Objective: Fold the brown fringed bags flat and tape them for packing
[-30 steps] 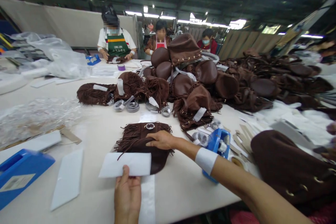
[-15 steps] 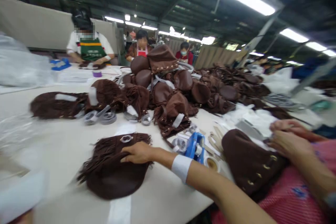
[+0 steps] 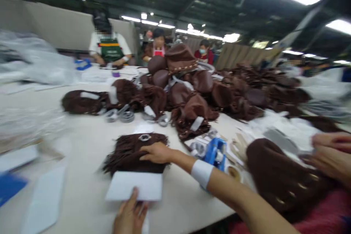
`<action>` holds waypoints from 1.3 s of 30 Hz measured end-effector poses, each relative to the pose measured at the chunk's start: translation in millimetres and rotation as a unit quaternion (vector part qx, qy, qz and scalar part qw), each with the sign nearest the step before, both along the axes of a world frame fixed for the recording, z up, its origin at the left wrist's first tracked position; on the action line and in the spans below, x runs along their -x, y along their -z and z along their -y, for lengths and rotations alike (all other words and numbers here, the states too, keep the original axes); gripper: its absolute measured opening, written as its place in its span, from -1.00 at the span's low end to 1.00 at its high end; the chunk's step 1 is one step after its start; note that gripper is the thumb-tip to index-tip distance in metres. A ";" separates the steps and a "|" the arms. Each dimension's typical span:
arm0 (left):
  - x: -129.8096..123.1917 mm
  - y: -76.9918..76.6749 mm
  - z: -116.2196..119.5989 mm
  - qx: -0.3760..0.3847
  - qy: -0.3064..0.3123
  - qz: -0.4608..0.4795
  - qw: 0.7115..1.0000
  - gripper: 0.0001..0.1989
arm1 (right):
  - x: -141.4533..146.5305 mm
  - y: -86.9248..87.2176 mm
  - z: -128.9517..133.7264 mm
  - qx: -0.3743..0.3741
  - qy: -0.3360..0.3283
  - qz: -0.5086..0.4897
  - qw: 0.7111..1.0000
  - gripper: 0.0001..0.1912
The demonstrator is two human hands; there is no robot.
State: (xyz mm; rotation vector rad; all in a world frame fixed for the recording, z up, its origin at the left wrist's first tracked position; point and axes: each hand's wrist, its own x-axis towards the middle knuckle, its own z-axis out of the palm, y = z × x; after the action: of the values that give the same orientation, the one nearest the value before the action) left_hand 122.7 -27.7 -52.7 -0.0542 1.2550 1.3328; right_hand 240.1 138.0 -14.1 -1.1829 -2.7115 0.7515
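On the pale table lies a dark brown fringed bag [image 3: 128, 151], fringe pointing left, with a round metal-looking fitting near its far edge. My right hand [image 3: 156, 152], a white band around its wrist, grips the upper layer of the bag with bent fingers. From below, my left hand [image 3: 130, 214] pinches a white rectangular card [image 3: 134, 186], thumb on top. The card covers the bag's near part, so whether it touches the bag cannot be made out.
A heap of brown bags [image 3: 186, 80] spans the far side. Right of my forearm are a blue tape dispenser [image 3: 215, 153] and a co-worker's hands [image 3: 331, 153] above another brown bag [image 3: 282, 175]. Pale boards [image 3: 45, 197] and clear plastic [image 3: 30, 124] lie left.
My left hand has brought the white card from the lower left to the bag's near side. My right hand stays on the bag. The view has swung left.
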 end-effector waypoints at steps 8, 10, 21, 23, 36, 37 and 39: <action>-0.1 14.8 -1.8 0.001 -0.061 0.007 0.998 -0.83 | 5.4 18.5 -6.7 0.011 -0.052 -0.048 0.997 -0.68; -2.2 14.4 -3.0 0.005 -0.060 0.007 0.998 -0.85 | 3.4 17.8 -6.3 0.010 -0.047 -0.044 0.998 -0.68; -13.2 16.5 -10.7 0.028 -0.061 0.005 0.998 -0.85 | 2.4 16.0 -8.3 0.006 -0.061 -0.048 0.997 -0.69; -12.1 18.5 -13.1 0.033 -0.060 0.002 0.998 -0.85 | 1.9 14.2 -6.7 0.005 -0.063 -0.048 0.997 -0.68; -9.2 24.3 -22.9 0.045 -0.067 -0.005 0.997 -0.86 | 3.0 15.1 8.2 -0.045 -0.095 -0.010 0.994 -0.67; -9.8 24.9 -23.8 0.045 -0.067 -0.005 0.997 -0.87 | 2.4 15.2 9.8 -0.054 -0.097 -0.005 0.994 -0.67; -11.1 25.6 -25.4 0.045 -0.065 -0.005 0.997 -0.88 | 0.8 15.1 13.3 -0.070 -0.099 0.004 0.993 -0.66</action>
State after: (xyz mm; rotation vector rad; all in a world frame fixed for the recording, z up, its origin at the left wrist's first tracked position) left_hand 133.8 -2.3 -78.3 -0.1964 1.3378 1.3884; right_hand 239.4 124.8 -29.1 -0.9003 -2.8630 0.5649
